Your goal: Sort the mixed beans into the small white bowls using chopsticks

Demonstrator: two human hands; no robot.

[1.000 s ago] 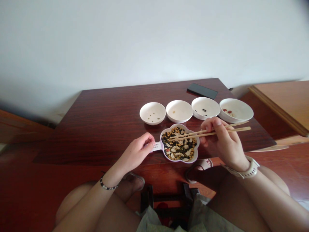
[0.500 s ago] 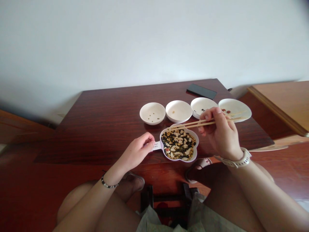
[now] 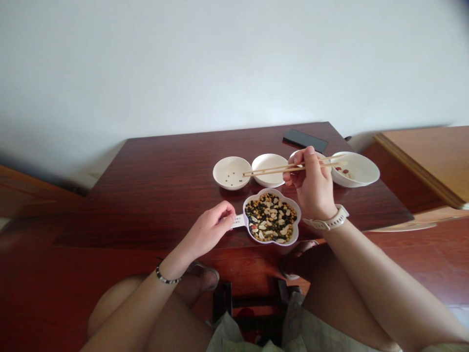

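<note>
A flower-shaped white dish (image 3: 297, 216) full of mixed beans sits near the table's front edge. My left hand (image 3: 210, 231) pinches the dish's small handle (image 3: 238, 221). My right hand (image 3: 311, 186) grips a pair of wooden chopsticks (image 3: 278, 170), held level above the row of white bowls. Their tips reach over the leftmost bowl (image 3: 231, 172), which has a few small dark beans in it. I cannot tell whether the tips hold a bean. The second bowl (image 3: 268, 164) lies under the chopsticks. My hand hides most of the third bowl. The right bowl (image 3: 357, 167) holds a few reddish beans.
A black phone (image 3: 305, 140) lies at the back right of the dark wooden table (image 3: 161, 190). A lighter wooden surface (image 3: 432, 161) stands to the right. My knees and a dark stool (image 3: 252, 305) are below the table's front edge.
My right hand has risen from the mixed dish and moved back and left, carrying the chopstick tips over the leftmost bowl. My left hand has stayed on the handle.
</note>
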